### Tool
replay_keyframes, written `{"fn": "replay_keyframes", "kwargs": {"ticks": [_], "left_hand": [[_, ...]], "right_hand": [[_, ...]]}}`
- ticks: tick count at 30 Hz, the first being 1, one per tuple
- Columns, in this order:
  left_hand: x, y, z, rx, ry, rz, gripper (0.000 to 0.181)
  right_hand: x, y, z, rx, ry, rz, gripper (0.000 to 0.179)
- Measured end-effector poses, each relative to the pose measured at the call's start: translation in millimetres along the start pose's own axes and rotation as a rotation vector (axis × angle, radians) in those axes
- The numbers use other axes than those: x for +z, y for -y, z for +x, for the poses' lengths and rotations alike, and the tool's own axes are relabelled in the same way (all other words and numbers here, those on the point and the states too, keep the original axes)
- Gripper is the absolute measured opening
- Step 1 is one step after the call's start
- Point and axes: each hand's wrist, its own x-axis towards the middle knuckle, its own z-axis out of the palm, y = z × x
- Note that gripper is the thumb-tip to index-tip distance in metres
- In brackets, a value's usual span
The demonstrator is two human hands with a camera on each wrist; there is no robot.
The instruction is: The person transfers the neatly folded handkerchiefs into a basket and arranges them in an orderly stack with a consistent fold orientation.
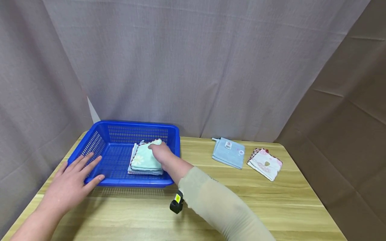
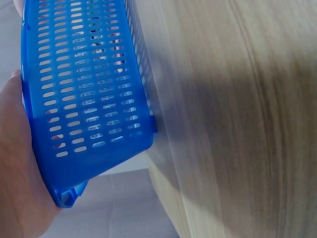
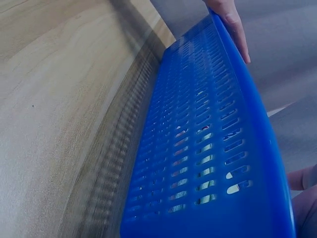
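My left hand (image 1: pixel 70 182) rests on the near left corner of a blue plastic basket (image 1: pixel 135 181), its fingers spread over the rim. In the left wrist view that hand (image 2: pixel 17 163) lies along the basket's slotted wall (image 2: pixel 94 84). Inside the basket, toward the right, my right hand (image 1: pixel 164 154) holds the right edge of a folded mint-green towel (image 1: pixel 144 159) with a pale flower on it. Its thumb lies on top, while the other fingers are hidden. The mint towel sits on a stack of folded towels (image 1: pixel 147 173), pinkish at the bottom.
Right of the basket, a folded light blue towel (image 1: pixel 230 155) with a white label lies on the wooden table (image 1: pixel 193 154). Farther right is a folded white towel (image 1: pixel 262 164) with pink print and a dark patterned edge. A grey curtain (image 1: pixel 196 67) hangs behind the table.
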Motion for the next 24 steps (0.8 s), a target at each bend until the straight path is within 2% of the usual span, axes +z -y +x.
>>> {"fn": "replay_keyframes", "kwargs": {"ticks": [9,17,24], "left_hand": [[0.9,-0.2,0.0,0.000,0.001,0.001,0.066],[0.3,-0.5,0.3,0.000,0.002,0.003,0.067],[-0.3,-0.6,-0.6,0.000,0.001,-0.002,0.067]], "right_hand": [[0.5,3.6,-2.3,-0.059,-0.099,-0.067,0.082],[-0.8,5.8,-9.7,-0.122,-0.105,-0.057,0.074],[-5.5,7.1,-17.2,-0.206,-0.088,-0.137,0.065]]}}
